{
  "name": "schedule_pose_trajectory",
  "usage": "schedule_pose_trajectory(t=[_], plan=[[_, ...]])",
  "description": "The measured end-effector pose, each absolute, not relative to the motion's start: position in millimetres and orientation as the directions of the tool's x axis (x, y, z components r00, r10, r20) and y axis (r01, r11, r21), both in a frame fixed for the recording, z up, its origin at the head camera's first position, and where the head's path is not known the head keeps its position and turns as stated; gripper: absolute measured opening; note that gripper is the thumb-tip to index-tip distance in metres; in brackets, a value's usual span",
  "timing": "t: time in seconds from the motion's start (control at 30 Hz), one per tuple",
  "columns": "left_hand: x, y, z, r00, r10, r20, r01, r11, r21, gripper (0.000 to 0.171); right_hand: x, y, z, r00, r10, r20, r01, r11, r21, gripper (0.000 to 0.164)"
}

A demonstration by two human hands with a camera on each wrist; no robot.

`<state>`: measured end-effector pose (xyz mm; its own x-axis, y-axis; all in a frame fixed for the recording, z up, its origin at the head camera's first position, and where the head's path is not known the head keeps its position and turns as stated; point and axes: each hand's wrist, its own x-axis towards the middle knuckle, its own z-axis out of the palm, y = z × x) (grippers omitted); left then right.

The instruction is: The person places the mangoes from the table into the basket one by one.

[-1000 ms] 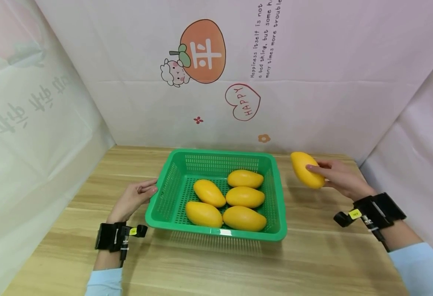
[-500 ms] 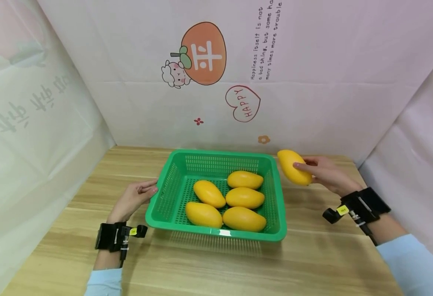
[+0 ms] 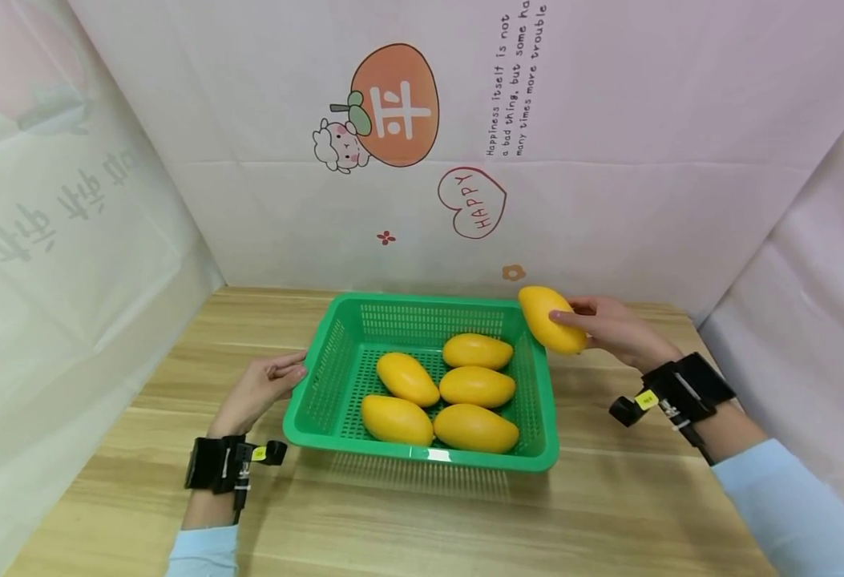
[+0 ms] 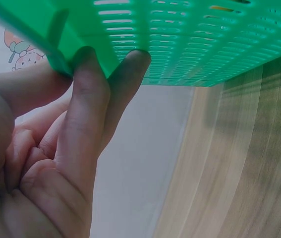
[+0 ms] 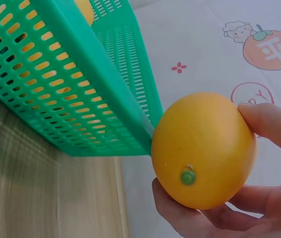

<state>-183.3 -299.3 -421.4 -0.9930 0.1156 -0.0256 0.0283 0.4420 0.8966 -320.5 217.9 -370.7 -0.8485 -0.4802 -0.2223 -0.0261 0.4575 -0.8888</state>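
A green plastic basket (image 3: 422, 458) with slotted walls stands on the table and holds several yellow mangoes (image 3: 477, 386). At its left side my left hand (image 3: 259, 389) pinches the rim, the thumb at the edge and two fingers against the outer wall in the left wrist view. My right hand (image 3: 619, 332) grips another mango (image 3: 547, 320) between thumb and fingers, above the basket's far right corner. In the right wrist view this held mango (image 5: 202, 148) shows its green stem end, close beside the basket rim (image 5: 100, 74); whether they touch I cannot tell.
The wood-grain table (image 3: 393, 529) runs under the basket. Behind it rises a white printed cloth (image 3: 609, 200), with more cloth at the left (image 3: 68, 280) and right sides. Each wrist wears a black camera strap (image 3: 688, 389).
My right hand has carried the mango leftward, from right of the basket to over its far right corner. The left hand and the basket have stayed put.
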Motion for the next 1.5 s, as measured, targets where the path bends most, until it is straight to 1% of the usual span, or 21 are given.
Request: schedule_pose_trajectory(t=[0.33,0.67,0.9,1.13,1.4,1.5], plan=[[-182.5,-299.9,-423.2,-0.993,0.121,-0.013,0.042,0.436,0.899,0.057,-322.0,203.9,-366.6,-0.836,-0.508,-0.206,-0.044,0.436,-0.899,0.075],[-181.1,-300.0,-423.3,-0.993,0.116,-0.013,0.041,0.447,0.894,0.057,-326.2,192.1,-365.9,-0.839,-0.506,-0.198,-0.080,0.476,-0.876,0.074],[-181.0,-300.0,-422.3,-0.993,0.114,-0.009,0.044,0.455,0.889,0.058,-327.8,189.0,-363.8,-0.840,-0.506,-0.197,-0.079,0.474,-0.877,0.073],[-182.5,-298.5,-420.5,-0.994,0.109,-0.015,0.035,0.448,0.893,0.056,-327.4,182.6,-360.4,-0.843,-0.504,-0.186,-0.104,0.493,-0.864,0.072],[-183.5,-297.7,-419.9,-0.994,0.109,-0.022,0.029,0.445,0.895,0.055,-330.1,167.1,-359.8,-0.827,-0.532,-0.181,-0.134,0.500,-0.855,0.067],[-183.0,-297.7,-420.6,-0.994,0.109,-0.020,0.031,0.450,0.893,0.055,-331.0,160.4,-359.6,-0.826,-0.533,-0.187,-0.133,0.506,-0.852,0.070]])
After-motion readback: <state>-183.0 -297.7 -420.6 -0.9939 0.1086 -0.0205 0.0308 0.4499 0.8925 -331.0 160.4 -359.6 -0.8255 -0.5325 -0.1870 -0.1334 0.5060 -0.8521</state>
